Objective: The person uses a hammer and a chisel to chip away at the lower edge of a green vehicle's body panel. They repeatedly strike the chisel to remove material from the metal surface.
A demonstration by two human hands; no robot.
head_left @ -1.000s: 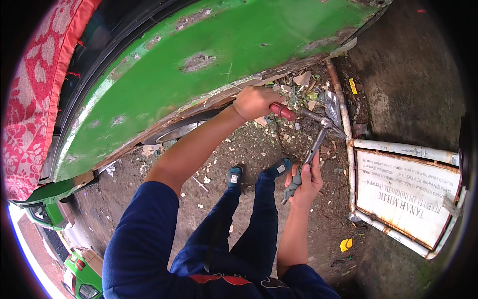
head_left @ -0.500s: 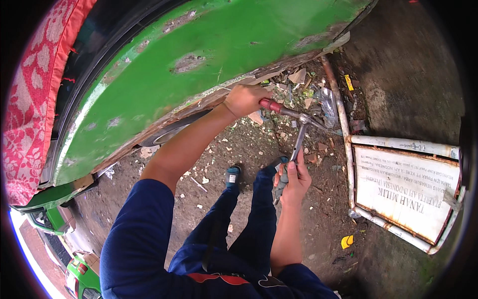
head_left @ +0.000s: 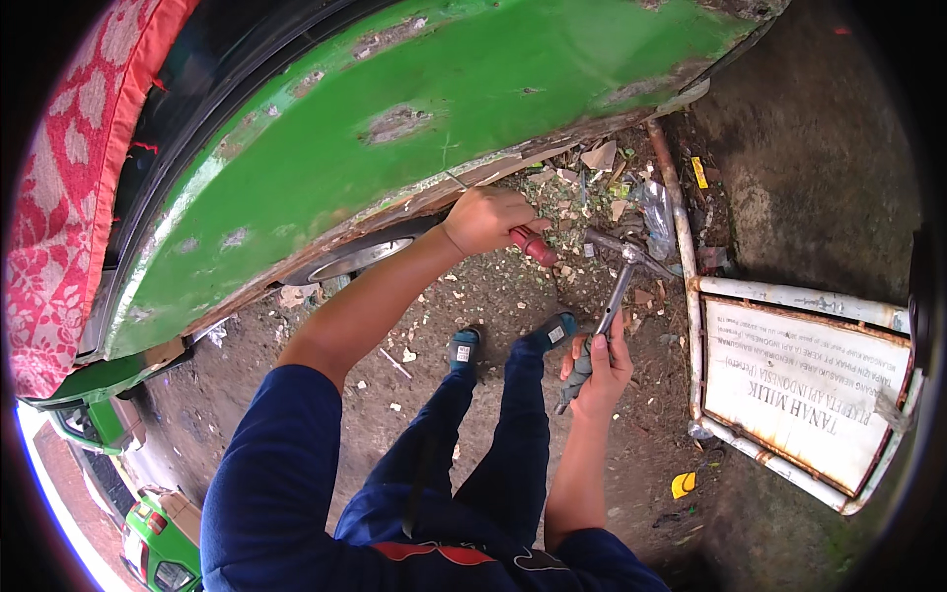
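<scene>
My left hand (head_left: 485, 219) is closed round a red-handled screwdriver (head_left: 534, 247), held beside the lower edge of a green car body panel (head_left: 493, 109). Its handle end sticks out to the right of my fist. A thin shaft shows on the other side, toward the panel's edge; I cannot tell whether its tip touches. My right hand (head_left: 604, 373) grips the dark, wrapped-looking handle of a metal hammer (head_left: 619, 292). The hammer's head is up and to the right of the screwdriver's handle end, apart from it. Bare, rough patches mark the green paint.
Paint flakes and litter (head_left: 592, 187) lie on the dirt below the panel. To the right, a rusty white pipe frame holds a white sign board (head_left: 799, 385). A car wheel (head_left: 360, 259) shows under the panel. Red patterned cloth (head_left: 59, 197) hangs at the left.
The hammer head has moved away from the red handle end, to the right and slightly down, with my right hand. My left hand keeps its grip. The view has shifted slightly.
</scene>
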